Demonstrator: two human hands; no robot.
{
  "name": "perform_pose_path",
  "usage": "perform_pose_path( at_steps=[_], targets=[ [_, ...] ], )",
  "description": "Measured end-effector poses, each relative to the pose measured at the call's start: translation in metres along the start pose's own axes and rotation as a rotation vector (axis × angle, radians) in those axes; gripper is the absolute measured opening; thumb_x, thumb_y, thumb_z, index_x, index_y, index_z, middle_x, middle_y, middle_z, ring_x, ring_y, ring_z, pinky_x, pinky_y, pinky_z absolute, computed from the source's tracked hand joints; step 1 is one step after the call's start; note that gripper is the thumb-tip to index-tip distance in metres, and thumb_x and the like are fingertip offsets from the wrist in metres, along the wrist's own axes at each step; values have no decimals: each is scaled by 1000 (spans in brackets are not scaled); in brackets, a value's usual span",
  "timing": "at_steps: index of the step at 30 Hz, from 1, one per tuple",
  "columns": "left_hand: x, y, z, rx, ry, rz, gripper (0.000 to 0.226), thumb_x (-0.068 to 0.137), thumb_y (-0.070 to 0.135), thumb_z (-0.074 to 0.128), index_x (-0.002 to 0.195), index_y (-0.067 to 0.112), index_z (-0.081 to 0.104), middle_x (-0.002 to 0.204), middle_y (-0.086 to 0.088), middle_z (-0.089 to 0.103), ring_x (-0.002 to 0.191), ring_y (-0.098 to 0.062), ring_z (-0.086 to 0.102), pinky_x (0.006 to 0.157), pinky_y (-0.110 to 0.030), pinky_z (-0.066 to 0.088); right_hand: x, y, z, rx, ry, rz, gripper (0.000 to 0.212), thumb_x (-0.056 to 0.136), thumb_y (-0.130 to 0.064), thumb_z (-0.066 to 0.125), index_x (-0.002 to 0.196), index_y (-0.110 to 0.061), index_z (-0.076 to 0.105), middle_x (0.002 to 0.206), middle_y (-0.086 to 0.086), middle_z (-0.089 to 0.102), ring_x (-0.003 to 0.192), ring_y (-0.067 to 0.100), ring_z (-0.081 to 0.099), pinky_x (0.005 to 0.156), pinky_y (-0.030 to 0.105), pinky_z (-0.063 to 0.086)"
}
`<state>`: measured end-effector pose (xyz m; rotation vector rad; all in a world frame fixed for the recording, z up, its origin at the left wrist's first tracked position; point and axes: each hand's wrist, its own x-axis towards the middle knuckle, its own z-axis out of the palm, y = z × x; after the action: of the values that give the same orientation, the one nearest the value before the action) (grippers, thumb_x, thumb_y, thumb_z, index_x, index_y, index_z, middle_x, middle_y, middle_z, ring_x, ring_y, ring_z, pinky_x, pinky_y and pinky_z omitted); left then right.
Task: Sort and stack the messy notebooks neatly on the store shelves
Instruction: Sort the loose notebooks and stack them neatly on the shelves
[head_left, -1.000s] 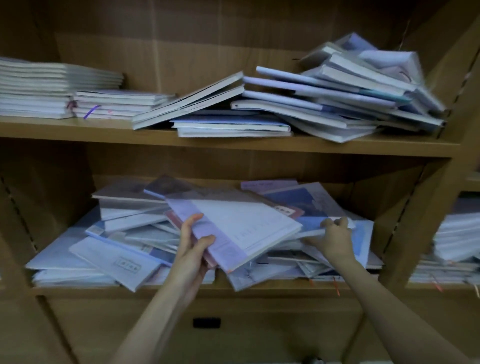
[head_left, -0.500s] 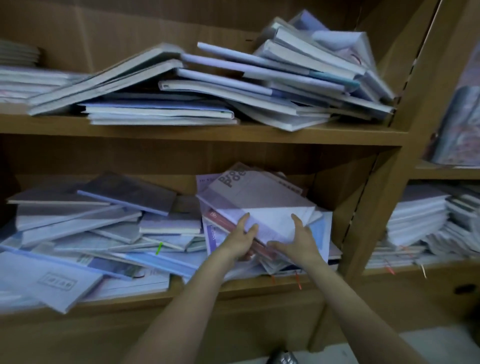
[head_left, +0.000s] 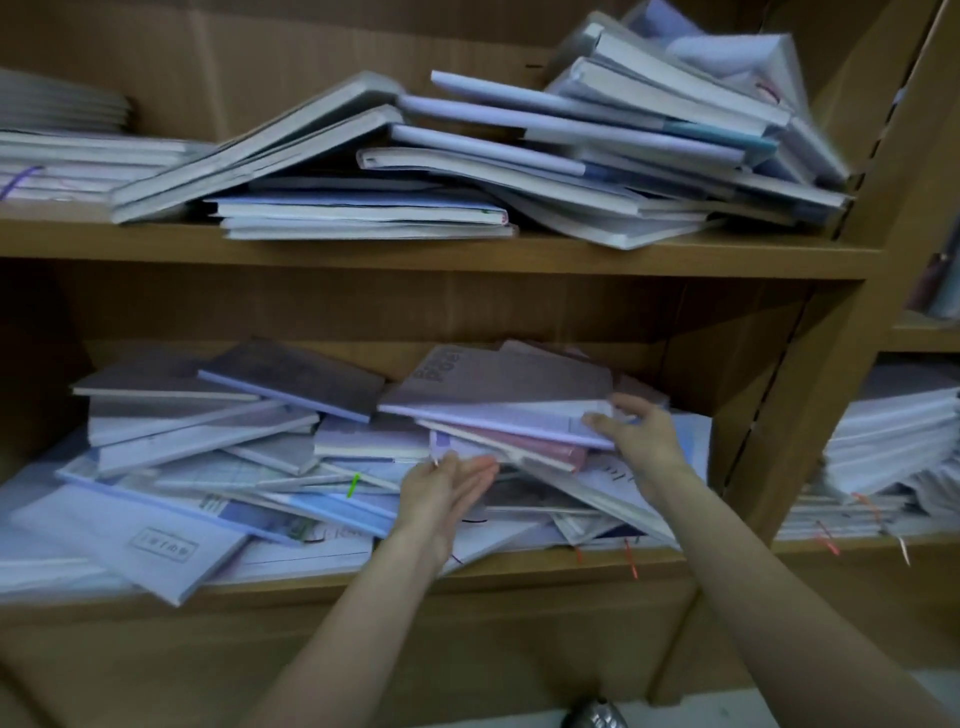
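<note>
A messy heap of pale blue, lilac and white notebooks covers the lower shelf. On the right part of the heap lies a small bundle: a grey-lilac notebook with large letters on top, a pink one beneath. My right hand grips the bundle's right corner, thumb on the page edges. My left hand is flat with straight fingers, slid under the bundle's lower left edge. A second untidy pile of notebooks leans across the upper shelf.
A neat low stack sits at the upper shelf's left end. The wooden upright closes the bay on the right; beyond it another shelf holds stacked notebooks. One notebook overhangs the lower shelf's front edge at the left.
My hands have moved apart: the right one went to the bundle's right corner, the left one slid lower and flattened under its edge. The bundle now lies flatter. The view shifted slightly.
</note>
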<state>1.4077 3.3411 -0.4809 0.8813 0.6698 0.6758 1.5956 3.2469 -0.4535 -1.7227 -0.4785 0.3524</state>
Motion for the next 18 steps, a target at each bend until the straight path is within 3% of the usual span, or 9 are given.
perform_pose_path(
  at_steps=[2,5,8,10,13,18],
  targets=[
    [5,17,-2,88,44,69,22,102,12,34,108,-6,45,94,-20,67,79,-20,67,75,-25,53,13,-7,6,42,63,-3,43,82,-11,72,121,-2,56,123,15,54,110,36,53,92,51,48],
    [5,19,-12,180,110,73,22,99,9,43,86,-6,53,74,-11,67,76,-19,63,87,-34,52,19,-6,11,-80,52,-49,36,83,-13,71,113,3,61,104,14,59,100,30,55,86,43,47],
    [2,6,-35,196,99,-129,11,98,9,45,99,0,51,64,-5,69,66,-16,65,64,-24,57,13,-1,13,-450,-91,-143,50,88,-14,65,134,-1,49,129,18,51,121,34,48,97,38,38],
    [-1,5,-44,246,84,-194,9,99,10,44,92,5,49,65,-6,69,65,-18,65,54,-25,56,10,-1,15,-753,-201,-184,57,92,-23,60,143,-11,36,142,21,38,132,35,36,105,37,31],
    [-5,16,-49,353,45,-234,13,97,6,44,87,5,51,69,-10,68,71,-22,65,60,-29,56,6,-3,19,-962,-241,-164,60,95,-35,52,147,-23,25,144,21,30,135,35,27,110,41,22],
    [-11,24,-61,250,-56,-258,10,96,7,49,98,1,56,94,-18,67,82,-30,66,70,-34,58,1,3,30,-957,-240,-155,63,95,-41,47,149,-27,18,151,20,23,139,36,20,112,45,24]
  ],
)
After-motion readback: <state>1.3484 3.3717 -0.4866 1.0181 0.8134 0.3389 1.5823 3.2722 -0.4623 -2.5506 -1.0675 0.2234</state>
